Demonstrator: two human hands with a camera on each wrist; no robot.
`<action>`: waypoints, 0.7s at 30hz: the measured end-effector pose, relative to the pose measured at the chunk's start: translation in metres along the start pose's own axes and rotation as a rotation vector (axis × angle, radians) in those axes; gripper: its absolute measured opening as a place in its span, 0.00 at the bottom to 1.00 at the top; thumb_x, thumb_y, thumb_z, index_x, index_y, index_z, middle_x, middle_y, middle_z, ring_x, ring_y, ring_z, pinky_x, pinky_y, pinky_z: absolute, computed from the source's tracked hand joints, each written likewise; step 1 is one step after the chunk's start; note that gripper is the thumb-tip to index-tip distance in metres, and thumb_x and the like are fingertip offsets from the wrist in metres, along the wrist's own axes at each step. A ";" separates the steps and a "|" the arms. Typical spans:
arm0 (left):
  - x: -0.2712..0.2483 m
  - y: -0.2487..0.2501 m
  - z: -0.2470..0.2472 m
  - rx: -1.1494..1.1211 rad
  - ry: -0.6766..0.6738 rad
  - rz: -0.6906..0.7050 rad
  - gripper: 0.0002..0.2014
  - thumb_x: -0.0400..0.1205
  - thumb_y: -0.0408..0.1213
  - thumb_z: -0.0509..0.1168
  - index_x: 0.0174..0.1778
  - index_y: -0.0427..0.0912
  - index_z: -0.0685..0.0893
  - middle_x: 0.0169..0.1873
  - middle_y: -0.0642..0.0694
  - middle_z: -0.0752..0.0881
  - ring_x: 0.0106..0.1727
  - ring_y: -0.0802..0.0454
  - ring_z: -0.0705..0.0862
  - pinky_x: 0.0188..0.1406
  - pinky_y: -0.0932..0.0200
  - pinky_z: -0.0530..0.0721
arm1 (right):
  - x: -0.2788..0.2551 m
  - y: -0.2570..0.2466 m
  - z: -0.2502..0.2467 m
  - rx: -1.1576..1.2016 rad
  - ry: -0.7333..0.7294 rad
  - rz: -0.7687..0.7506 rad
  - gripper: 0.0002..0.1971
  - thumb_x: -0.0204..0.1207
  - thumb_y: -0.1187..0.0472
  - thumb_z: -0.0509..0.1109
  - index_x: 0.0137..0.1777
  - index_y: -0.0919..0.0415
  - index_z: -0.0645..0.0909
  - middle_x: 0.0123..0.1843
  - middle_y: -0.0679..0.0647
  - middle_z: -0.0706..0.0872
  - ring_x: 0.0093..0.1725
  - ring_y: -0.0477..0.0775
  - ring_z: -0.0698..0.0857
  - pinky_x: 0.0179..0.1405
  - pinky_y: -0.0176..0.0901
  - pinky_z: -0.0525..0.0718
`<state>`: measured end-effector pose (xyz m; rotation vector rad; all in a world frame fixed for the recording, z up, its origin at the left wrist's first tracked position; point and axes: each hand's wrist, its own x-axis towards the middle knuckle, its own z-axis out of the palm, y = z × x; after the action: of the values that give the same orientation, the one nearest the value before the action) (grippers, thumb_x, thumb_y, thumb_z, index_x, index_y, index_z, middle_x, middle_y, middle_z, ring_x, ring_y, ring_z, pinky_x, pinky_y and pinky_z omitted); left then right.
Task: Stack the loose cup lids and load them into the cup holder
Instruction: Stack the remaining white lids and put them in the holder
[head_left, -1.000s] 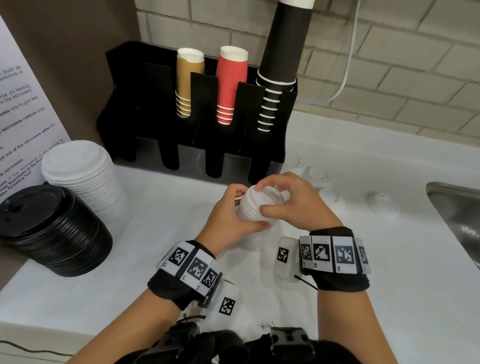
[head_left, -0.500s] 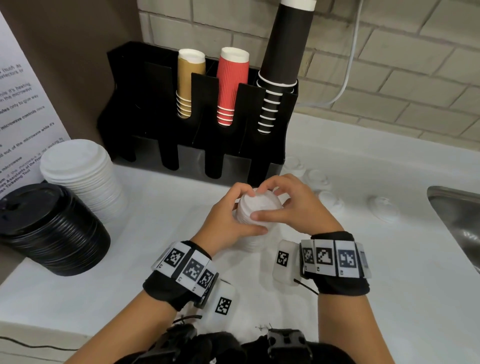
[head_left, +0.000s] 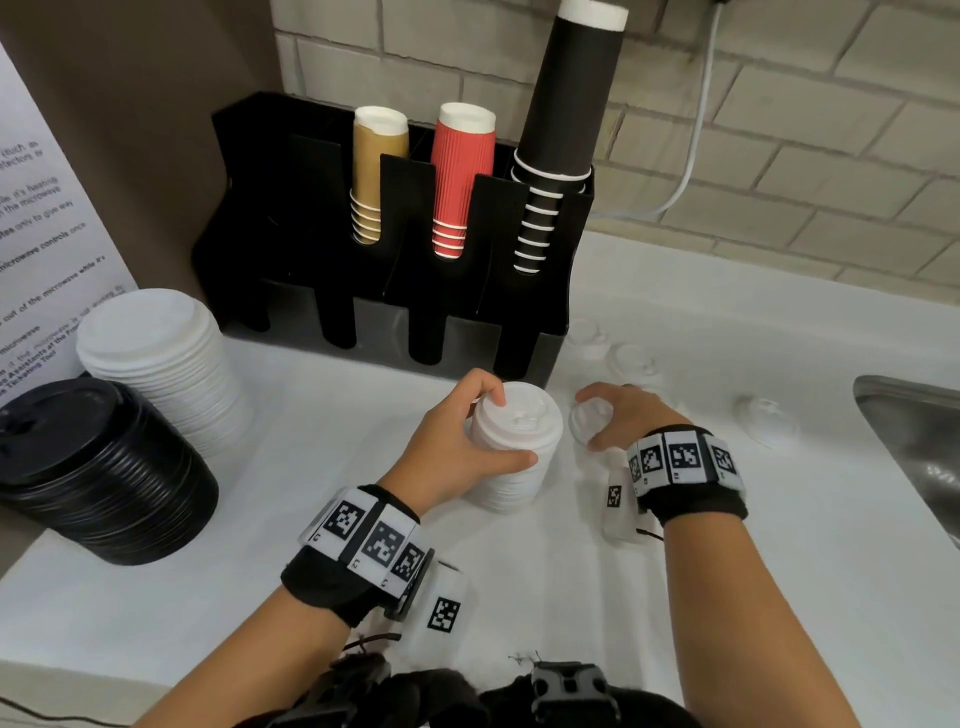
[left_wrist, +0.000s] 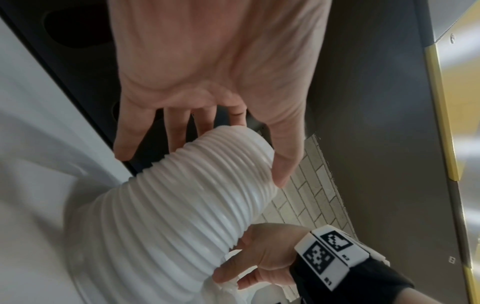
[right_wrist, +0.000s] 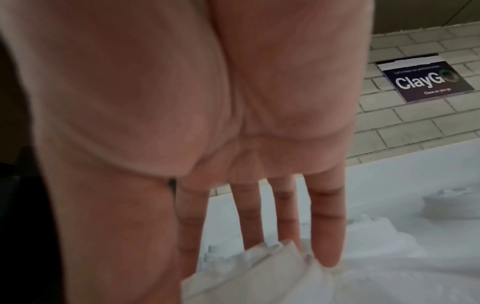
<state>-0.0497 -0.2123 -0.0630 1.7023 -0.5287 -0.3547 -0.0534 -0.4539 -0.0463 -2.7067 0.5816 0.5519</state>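
A tall stack of small white lids (head_left: 511, 467) stands on the white counter (head_left: 311, 447) in front of the black cup holder (head_left: 291, 218). My left hand (head_left: 508, 430) grips the stack near its top, thumb in front and fingers behind; the left wrist view shows the ribbed stack (left_wrist: 168, 226) inside the left hand (left_wrist: 201, 167). Just right of the stack, my right hand (head_left: 593, 419) pinches a single loose lid (head_left: 586, 425) low over the counter. The right wrist view shows that lid (right_wrist: 259, 275) under the right hand (right_wrist: 254, 257), blurred. More loose lids (head_left: 631, 358) lie behind it.
The holder carries tan cups (head_left: 376, 171), red cups (head_left: 460, 176) and tall black cups (head_left: 563, 119). Large white lids (head_left: 156, 364) and black lids (head_left: 93, 467) are stacked at the left. One lid (head_left: 766, 421) lies near the steel sink (head_left: 914, 447) at the right.
My right hand has left the top of the stack, moved to the right and down, and now holds a single loose lid. The left hand still grips the stack.
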 end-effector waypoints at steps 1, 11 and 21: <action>0.000 0.000 0.000 0.003 -0.001 0.001 0.23 0.70 0.37 0.80 0.47 0.55 0.72 0.58 0.56 0.81 0.60 0.53 0.78 0.43 0.63 0.81 | 0.000 0.000 0.000 0.003 0.008 -0.008 0.36 0.66 0.61 0.79 0.72 0.41 0.71 0.67 0.58 0.74 0.71 0.64 0.71 0.67 0.57 0.76; -0.002 -0.001 -0.001 0.088 0.034 0.013 0.24 0.69 0.37 0.80 0.48 0.59 0.72 0.63 0.53 0.76 0.63 0.55 0.75 0.46 0.68 0.71 | -0.013 0.009 -0.003 0.196 0.235 -0.049 0.28 0.70 0.55 0.76 0.69 0.46 0.73 0.61 0.55 0.77 0.61 0.58 0.78 0.57 0.45 0.76; -0.005 -0.002 0.004 0.046 0.053 0.038 0.27 0.69 0.35 0.81 0.54 0.57 0.73 0.60 0.57 0.78 0.62 0.59 0.76 0.47 0.73 0.73 | -0.073 -0.025 -0.005 0.711 0.300 -0.486 0.14 0.68 0.57 0.79 0.52 0.42 0.85 0.52 0.38 0.87 0.51 0.41 0.85 0.48 0.25 0.80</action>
<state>-0.0555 -0.2131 -0.0658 1.7393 -0.5328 -0.2714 -0.1026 -0.4106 -0.0046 -2.1224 0.1209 -0.1731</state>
